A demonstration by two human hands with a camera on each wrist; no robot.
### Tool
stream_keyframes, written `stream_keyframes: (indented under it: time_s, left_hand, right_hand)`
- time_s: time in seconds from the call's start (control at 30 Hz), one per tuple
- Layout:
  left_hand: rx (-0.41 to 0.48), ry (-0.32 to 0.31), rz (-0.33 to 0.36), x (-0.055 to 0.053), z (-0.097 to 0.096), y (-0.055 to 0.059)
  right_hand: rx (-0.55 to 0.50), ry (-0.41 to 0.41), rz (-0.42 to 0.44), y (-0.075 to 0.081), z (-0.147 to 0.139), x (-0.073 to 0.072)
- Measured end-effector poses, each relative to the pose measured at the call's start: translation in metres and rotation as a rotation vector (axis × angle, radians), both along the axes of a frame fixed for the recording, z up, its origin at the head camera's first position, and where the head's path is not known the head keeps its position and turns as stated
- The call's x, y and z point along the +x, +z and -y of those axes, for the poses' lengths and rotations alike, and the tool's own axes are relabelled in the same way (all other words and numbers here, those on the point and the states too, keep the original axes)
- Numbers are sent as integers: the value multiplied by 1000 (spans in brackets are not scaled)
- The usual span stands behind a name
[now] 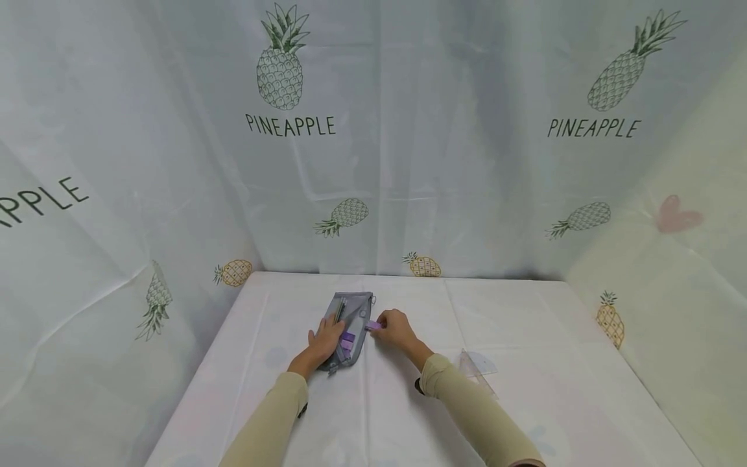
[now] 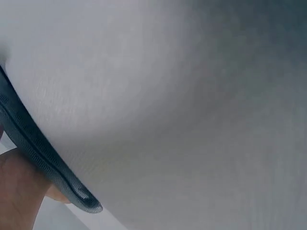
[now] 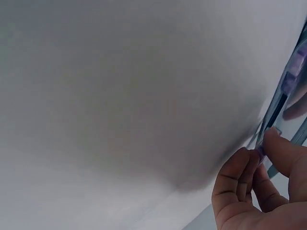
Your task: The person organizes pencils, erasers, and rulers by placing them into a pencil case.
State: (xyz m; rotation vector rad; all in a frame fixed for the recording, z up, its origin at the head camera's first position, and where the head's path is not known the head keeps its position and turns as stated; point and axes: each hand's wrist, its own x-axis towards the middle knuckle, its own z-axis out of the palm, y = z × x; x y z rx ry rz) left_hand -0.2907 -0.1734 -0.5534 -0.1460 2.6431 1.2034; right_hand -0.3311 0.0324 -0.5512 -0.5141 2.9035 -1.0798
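A grey zip pencil case (image 1: 357, 312) with a see-through front lies on the white-covered table. Pens or pencils (image 1: 339, 310) and purple pieces (image 1: 347, 342) show in it. My left hand (image 1: 325, 339) rests on the case's left side, fingers stretched over it; in the left wrist view, the left hand (image 2: 21, 187) is at the dark zipped edge (image 2: 45, 158). At the case's right edge, my right hand (image 1: 398, 329) pinches a small purple piece (image 1: 373, 325) between thumb and fingers. The right wrist view shows the right hand (image 3: 259, 187) mostly covering that piece; its exact kind I cannot tell.
Right of my right forearm lie a clear set square (image 1: 475, 371) and a clear protractor (image 1: 483, 363) on the table (image 1: 525, 324). Pineapple-printed curtains (image 1: 408, 168) hang behind the table and along both sides.
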Motion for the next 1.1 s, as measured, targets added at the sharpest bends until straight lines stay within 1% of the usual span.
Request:
stream_keyframes:
  time_s: [0.1, 0.2, 0.3, 0.37, 0.5, 0.6, 0.77, 0.93, 1.0, 1.07, 1.1]
  left_hand:
    - [2, -21, -2, 0, 1, -1]
    - [-2, -35, -9, 0, 2, 3]
    - [3, -33, -11, 2, 1, 8]
    - [-2, -33, -18, 1, 1, 9]
    - [-23, -52, -31, 2, 2, 7]
    - [-31, -57, -43, 2, 2, 5]
    - [-10, -39, -56, 2, 0, 3]
    - [-40, -28, -71, -1, -1, -1]
    - [-48, -21, -73, -2, 0, -2]
    - [-41, -16, -73, -1, 1, -2]
    - [-42, -15, -70, -1, 1, -2]
  right_hand:
    - [6, 18, -28, -2, 9, 1]
    - [27, 38, -60, -3, 18, 1]
    - [16, 46, -58, -4, 25, 2]
    - [12, 53, -48, -3, 30, 3]
    - [2, 69, -28, -4, 38, 4]
    - [-16, 89, -39, -6, 41, 3]
    - [0, 126, -17, -7, 43, 5]
    - [1, 158, -16, -3, 41, 10]
    - [11, 165, -50, -2, 39, 12]
    - [60, 157, -114, -1, 36, 16]
    - [95, 156, -160, -1, 35, 18]
